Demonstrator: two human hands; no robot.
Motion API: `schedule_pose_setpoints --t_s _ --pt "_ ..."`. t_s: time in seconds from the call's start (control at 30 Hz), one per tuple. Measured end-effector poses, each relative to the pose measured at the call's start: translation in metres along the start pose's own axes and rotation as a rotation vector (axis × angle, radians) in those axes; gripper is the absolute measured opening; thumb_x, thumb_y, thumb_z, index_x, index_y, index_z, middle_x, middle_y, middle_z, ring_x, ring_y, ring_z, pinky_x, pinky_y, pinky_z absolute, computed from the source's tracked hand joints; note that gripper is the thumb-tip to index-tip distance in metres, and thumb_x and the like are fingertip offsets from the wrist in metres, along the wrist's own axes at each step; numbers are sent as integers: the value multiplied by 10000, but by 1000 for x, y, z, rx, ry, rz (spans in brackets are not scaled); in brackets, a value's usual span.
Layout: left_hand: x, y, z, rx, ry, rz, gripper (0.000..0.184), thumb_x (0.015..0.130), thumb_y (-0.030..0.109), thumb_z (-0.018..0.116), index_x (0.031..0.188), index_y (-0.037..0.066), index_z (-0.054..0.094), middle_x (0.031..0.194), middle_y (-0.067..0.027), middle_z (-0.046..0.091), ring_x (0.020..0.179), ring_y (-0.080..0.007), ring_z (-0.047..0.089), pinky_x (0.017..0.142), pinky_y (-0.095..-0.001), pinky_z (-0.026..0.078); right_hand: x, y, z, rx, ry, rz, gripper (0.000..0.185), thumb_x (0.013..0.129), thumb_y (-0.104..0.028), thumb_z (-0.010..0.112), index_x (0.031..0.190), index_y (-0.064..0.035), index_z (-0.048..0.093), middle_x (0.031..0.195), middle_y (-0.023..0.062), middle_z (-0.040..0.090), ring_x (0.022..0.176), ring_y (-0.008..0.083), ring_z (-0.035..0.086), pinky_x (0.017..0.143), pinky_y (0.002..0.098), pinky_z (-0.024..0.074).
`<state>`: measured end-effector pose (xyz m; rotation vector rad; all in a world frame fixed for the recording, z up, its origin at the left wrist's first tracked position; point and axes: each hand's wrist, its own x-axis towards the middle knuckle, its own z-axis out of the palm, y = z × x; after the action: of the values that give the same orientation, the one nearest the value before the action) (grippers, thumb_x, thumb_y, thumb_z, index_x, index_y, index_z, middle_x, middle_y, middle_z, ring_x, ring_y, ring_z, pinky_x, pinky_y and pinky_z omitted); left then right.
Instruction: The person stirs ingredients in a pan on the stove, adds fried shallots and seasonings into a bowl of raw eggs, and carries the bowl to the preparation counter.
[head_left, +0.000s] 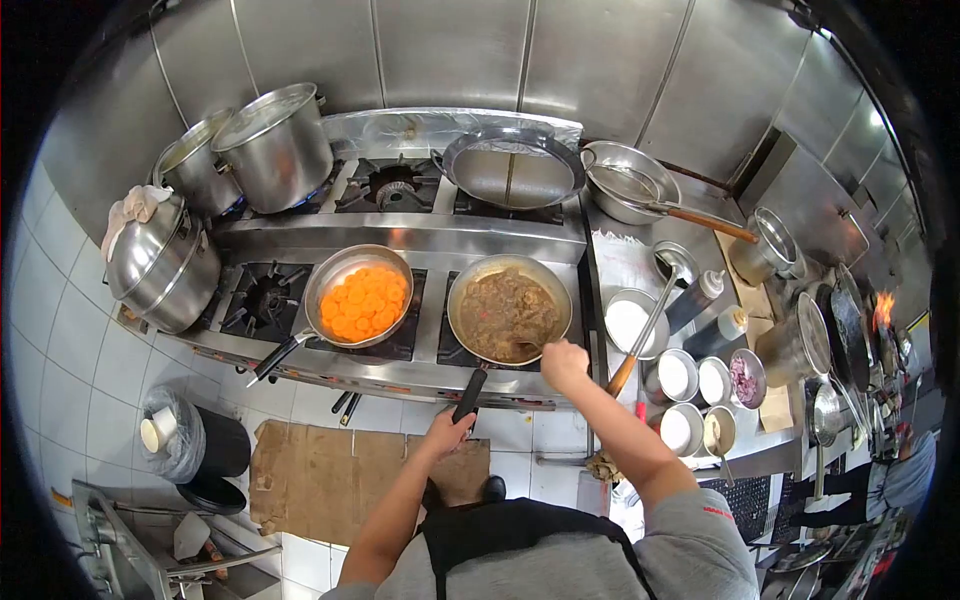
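Note:
My left hand (447, 433) is closed around the black handle (468, 395) of a frying pan (565, 325) on the front right burner. Brown, saucy chopped food (505, 300) covers the bottom of this pan. Over the pan's right front rim, my right hand (567, 365) is in a fist, gripping what looks like a spoon (525, 343); its tip is in the food and most of its handle is hidden. To the left, a second frying pan (322, 278) holds sliced carrots (365, 303), with neither hand on it.
Steel pots (275, 150) stand at the back left, near a covered steel pot (165, 265). A wide pan (515, 170) occupies the back burner. On the right counter are a ladle (650, 335), squeeze bottles (695, 300) and several small containers (672, 375). Another person (895, 490) stands far right, near a flame.

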<state>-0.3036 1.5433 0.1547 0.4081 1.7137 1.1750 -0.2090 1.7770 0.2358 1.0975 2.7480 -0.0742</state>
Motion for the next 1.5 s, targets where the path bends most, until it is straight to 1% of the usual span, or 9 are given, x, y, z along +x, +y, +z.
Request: schedule_pose_setpoints --t_s 0.3,0.47,0.6,0.73,1.07,1.2,1.33,1.4,1.5 --pt "18 -25 -7 45 -46 -30 317 852 383 570 848 73 508 589 -9 501 438 -102 457 384 -260 375 -4 -2 59 162 -13 39 287 812 -196 523 1055 -47 560 1064 155 542 917 303 604 734 410 502" --pt "-14 -12 -10 -360 -99 -163 483 883 539 406 1048 87 445 703 -78 552 561 -176 558 490 -278 449 -65 -2 -12 270 379 -14 413 780 -310 606 1117 -93 505 1035 124 519 992 288 499 774 435 433" --pt "-8 -95 -47 -450 -182 -320 630 877 622 283 1205 90 359 865 -100 583 806 -265 623 669 -408 496 -137 56 -38 686 478 80 225 812 -243 547 898 -51 626 807 209 609 753 382 597 667 463 477" --pt "-26 -151 -82 -131 -238 -481 545 897 547 345 1180 82 380 946 -90 589 890 -254 617 748 -413 476 -213 100 1 469 424 595 168 780 -167 554 778 -26 645 712 216 606 691 393 597 644 462 476" --pt "-28 -216 -104 180 -316 -536 353 906 340 481 1135 78 422 953 -80 578 844 -230 623 683 -354 492 -208 52 32 720 629 469 157 766 -114 573 854 -5 645 721 218 610 695 378 603 664 428 480" --pt "-18 -211 -69 87 -261 -471 317 904 317 489 1133 107 427 944 -66 580 816 -206 625 659 -338 488 -205 46 29 830 600 346 151 783 -104 578 883 -13 645 718 200 617 668 323 615 625 376 482" --pt "-18 -188 -25 163 -252 -488 296 908 323 485 1143 148 439 949 -42 586 859 -184 613 671 -351 453 -242 35 67 1447 252 245 186 850 -92 552 983 23 611 670 58 585 625 90 549 577 246 447" --pt "-9 -194 -9 128 -260 -512 282 910 318 484 1140 160 444 960 -35 589 865 -177 613 683 -350 444 -272 32 112 1516 107 225 197 871 -74 519 1018 38 588 658 24 567 624 66 530 576 229 442" --pt "1 -186 24 172 -206 -543 280 910 325 485 1136 163 450 984 -30 590 872 -181 614 701 -342 444 -334 41 169 1048 -64 262 288 835 -185 573 1049 7 588 736 99 627 660 204 597 625 314 470"
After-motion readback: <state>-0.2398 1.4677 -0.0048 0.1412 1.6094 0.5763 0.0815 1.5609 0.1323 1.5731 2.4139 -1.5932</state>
